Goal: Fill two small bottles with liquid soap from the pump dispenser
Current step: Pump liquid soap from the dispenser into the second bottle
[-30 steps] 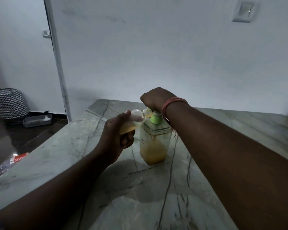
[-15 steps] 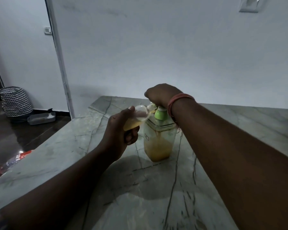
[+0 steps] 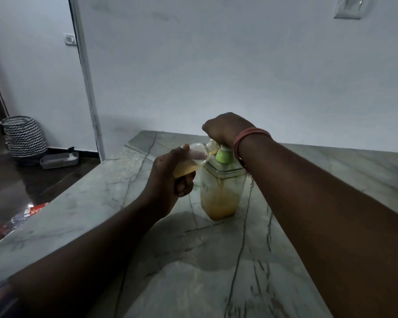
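A small clear plastic bottle, partly filled with amber liquid soap, sits in the person's left hand, whose fingers curl round its lower half with the thumb along the near side. The right hand is bunched on top of the green pump head of a square clear plastic dispenser; whether its fingers wrap the pump or only press it cannot be told. A reddish thread bracelet circles that wrist. The bottle is just left of the dispenser, its mouth touching or nearly touching the spout under the right hand.

The dispenser stands upright on a pale green marble bench with dark veins, holding amber soap in its lower half. Behind it is a plain white wall. To the left, on a dark floor, stand a black-and-white zigzag basket and a grey tray.

The bottle is tilted, its long axis running from lower left up to the right, mouth pointing toward the spout.
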The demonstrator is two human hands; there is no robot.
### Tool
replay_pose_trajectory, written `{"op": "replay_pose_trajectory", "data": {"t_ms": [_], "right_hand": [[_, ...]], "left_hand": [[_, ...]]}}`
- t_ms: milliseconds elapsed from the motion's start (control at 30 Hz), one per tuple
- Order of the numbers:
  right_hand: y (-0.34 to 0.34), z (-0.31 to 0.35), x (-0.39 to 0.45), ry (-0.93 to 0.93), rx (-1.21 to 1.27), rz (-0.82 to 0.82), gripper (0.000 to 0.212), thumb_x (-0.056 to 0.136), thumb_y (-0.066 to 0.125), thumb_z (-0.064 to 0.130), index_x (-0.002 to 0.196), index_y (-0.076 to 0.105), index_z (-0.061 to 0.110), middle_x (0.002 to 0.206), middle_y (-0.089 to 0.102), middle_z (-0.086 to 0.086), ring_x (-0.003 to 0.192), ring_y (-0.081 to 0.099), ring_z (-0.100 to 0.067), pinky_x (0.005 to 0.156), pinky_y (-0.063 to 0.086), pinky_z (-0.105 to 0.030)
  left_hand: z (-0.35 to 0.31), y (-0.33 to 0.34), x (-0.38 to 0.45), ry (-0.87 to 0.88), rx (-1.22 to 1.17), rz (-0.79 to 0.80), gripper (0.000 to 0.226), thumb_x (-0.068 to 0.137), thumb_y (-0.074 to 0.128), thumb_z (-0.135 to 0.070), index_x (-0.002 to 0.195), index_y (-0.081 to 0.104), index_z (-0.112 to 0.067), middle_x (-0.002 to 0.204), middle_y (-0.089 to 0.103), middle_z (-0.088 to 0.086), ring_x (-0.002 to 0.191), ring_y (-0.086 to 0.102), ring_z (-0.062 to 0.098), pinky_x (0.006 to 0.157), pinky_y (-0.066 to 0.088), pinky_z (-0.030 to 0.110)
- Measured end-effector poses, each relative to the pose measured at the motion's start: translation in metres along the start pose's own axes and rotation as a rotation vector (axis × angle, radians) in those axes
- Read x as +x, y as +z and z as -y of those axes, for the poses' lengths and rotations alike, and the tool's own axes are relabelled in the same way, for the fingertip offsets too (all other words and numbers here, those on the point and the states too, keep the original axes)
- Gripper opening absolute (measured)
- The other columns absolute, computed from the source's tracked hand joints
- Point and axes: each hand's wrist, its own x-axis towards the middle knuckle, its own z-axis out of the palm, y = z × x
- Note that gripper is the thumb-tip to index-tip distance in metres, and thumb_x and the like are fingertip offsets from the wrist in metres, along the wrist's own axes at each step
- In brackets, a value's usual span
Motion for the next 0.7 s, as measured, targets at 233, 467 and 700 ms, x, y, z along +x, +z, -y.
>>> {"op": "replay_pose_trajectory", "data": {"t_ms": [233, 467, 700], "right_hand": [[-0.008, 0.005, -0.002, 0.015, 0.005, 0.002, 0.022, 0.082, 0.044, 0.031, 0.07, 0.055, 0.016, 0.088, 0.061, -0.006, 0.076, 0.056, -0.024, 0.051, 0.031, -0.026], [0.0, 0.003, 0.008, 0.024, 0.032, -0.02, 0.024, 0.079, 0.051, 0.036, 0.065, 0.058, 0.017, 0.065, 0.062, -0.001, 0.06, 0.057, -0.016, 0.049, 0.032, -0.024], [-0.002, 0.001, 0.006, 0.013, -0.009, 0.021, 0.025, 0.086, 0.042, 0.031, 0.066, 0.05, 0.018, 0.079, 0.054, -0.003, 0.066, 0.05, -0.017, 0.049, 0.025, -0.026]], "left_hand": [[-0.007, 0.002, 0.0, 0.015, 0.003, -0.006, 0.042, 0.096, 0.06, -0.049, 0.093, 0.08, -0.013, 0.054, 0.044, 0.008, 0.039, 0.034, 0.014, 0.044, 0.029, 0.022], [0.0, 0.0, 0.0, -0.002, -0.023, -0.011, 0.042, 0.094, 0.062, -0.047, 0.093, 0.079, -0.009, 0.051, 0.047, 0.005, 0.037, 0.036, 0.012, 0.042, 0.03, 0.02], [0.0, 0.001, 0.004, -0.002, -0.01, -0.011, 0.041, 0.101, 0.055, -0.042, 0.096, 0.078, -0.008, 0.054, 0.048, 0.007, 0.037, 0.035, 0.013, 0.042, 0.03, 0.02]]}}
